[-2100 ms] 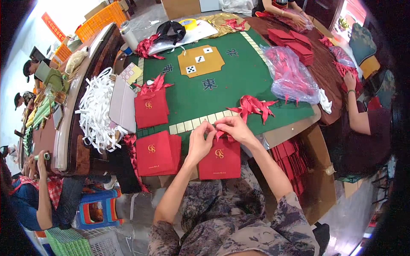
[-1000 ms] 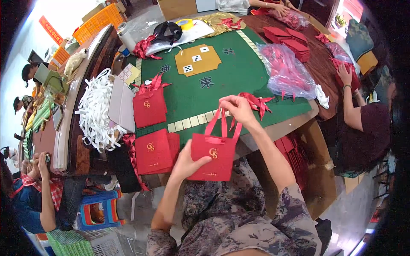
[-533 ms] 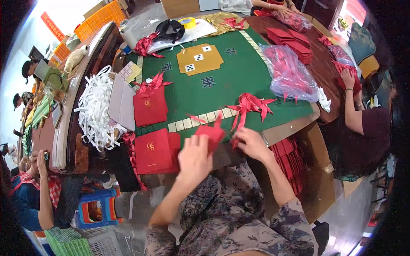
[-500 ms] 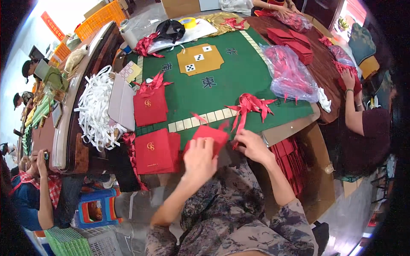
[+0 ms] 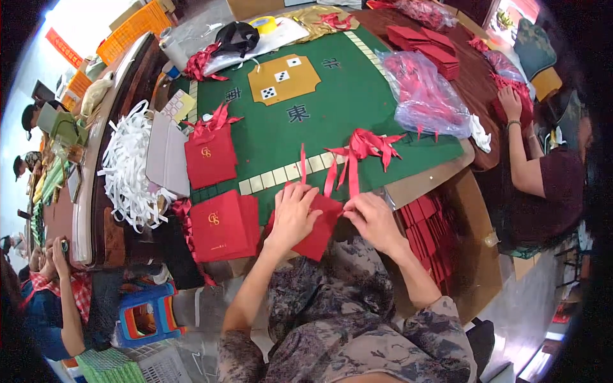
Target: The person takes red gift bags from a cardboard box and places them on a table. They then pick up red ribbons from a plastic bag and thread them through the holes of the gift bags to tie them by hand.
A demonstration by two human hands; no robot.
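Observation:
My left hand point(image 5: 294, 214) is closed on a flat red gift bag point(image 5: 317, 237), fingers over its front and thumb along its top right. A thin red ribbon point(image 5: 303, 165) stands up from behind that hand. My right hand point(image 5: 375, 222) is pinched at the bag's right edge; what its fingertips hold is too small to make out. Just beyond lies a bunch of red ribbons point(image 5: 365, 145), two strands hanging toward my right hand. To the left rest a stack of red bags with gold print point(image 5: 220, 226) and another red bag pile point(image 5: 209, 156), topped with ribbons.
A green game mat point(image 5: 357, 108) covers the table. White straps point(image 5: 131, 172) spill from a box on the left. A clear plastic bag of red ribbons point(image 5: 424, 96) lies right, near stacked red bags point(image 5: 426, 50). An open carton point(image 5: 476, 236) holds more red bags. Other people sit at both sides.
The red bag has tilted and come lower, closer to me. My right hand has shifted down to the bag's edge. A ribbon now stands upright above my left hand. The whole view has shifted slightly.

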